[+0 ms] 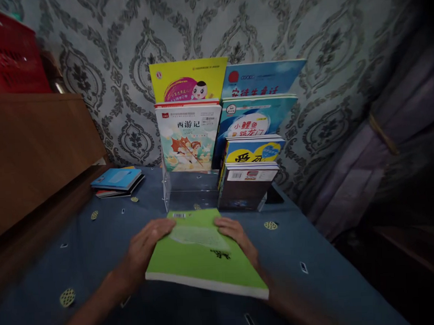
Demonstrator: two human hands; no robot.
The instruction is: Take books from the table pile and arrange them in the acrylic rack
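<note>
Between my two hands is a green book [196, 266], tilted, with its white page edges toward me and a barcode at its far end. My left hand [145, 244] grips its left side, and my right hand [238, 236] grips the right side; the thumbs are hidden. Just beyond it stands a clear acrylic book stand [192, 199]. The stand's left section carries a white picture book [187, 140] in front of a yellow book [190, 77]. On its right are a dark book [247, 190], a blue-and-yellow book [254, 150], a teal book [258, 117] and a blue book [263, 76].
A small stack of books [117, 179] lies at the table's back left. A wooden cabinet [40, 151] with a red basket [11, 56] on top borders the left side. Patterned wallpaper is behind, and a tied curtain [367, 141] hangs right of the blue tablecloth [298, 293].
</note>
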